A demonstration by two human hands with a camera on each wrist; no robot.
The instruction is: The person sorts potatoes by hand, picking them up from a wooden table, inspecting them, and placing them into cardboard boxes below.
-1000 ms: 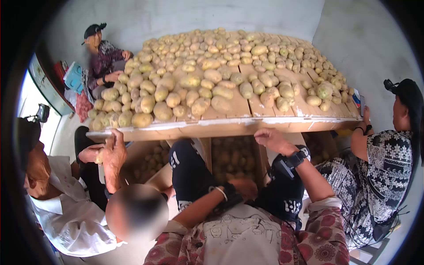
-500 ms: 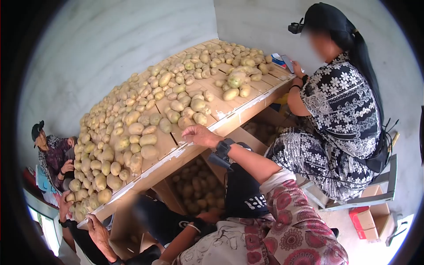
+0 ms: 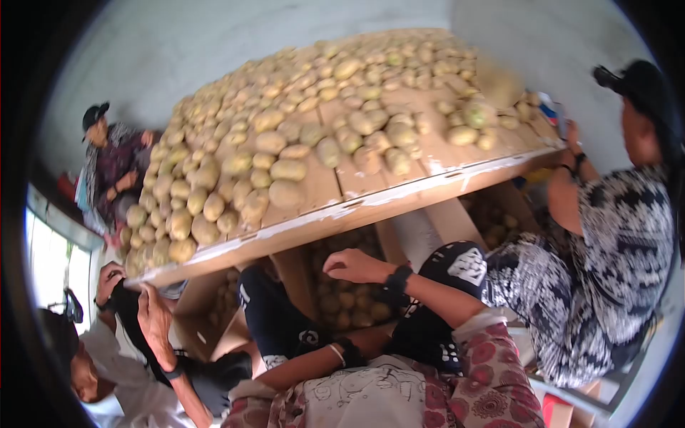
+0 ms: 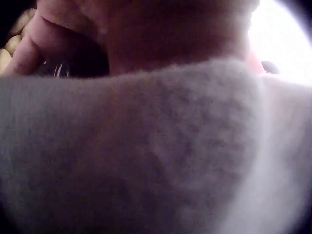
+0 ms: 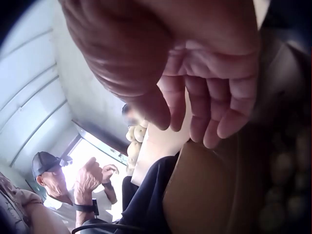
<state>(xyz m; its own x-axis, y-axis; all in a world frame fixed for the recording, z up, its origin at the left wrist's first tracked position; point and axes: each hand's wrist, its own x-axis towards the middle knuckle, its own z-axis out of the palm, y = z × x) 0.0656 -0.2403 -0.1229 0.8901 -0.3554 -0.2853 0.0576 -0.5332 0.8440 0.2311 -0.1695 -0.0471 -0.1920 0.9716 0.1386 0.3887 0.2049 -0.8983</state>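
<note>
A long wooden table (image 3: 428,187) slopes across the room, heaped almost end to end with potatoes (image 3: 285,146). Under its front edge stand cardboard boxes (image 3: 342,289) with more potatoes lying inside them, dim in the shade.

Three other people sit around it: one in a black-and-white patterned dress (image 3: 614,242) at the right end, one in a dark cap (image 3: 114,160) at the far left corner, and one in a white shirt (image 3: 107,364) low at the near left, with a hand raised to the table's edge.

The person in the flowered sleeves sits in the middle, dark trousers (image 3: 278,321) spread either side of the box. The right hand (image 3: 354,265) hangs below the table edge, over the open box. Its fingers (image 5: 214,112) are loosely bent and spread, and the palm has nothing in it. It touches neither the table nor the potatoes beneath.

The left hand (image 3: 371,341) lies low between the knees, beside the box, mostly hidden by the arm and a black wrist strap. The wrist camera gives only blurred skin and pale cloth, so I cannot tell how its fingers lie or whether they have hold of anything.
</note>
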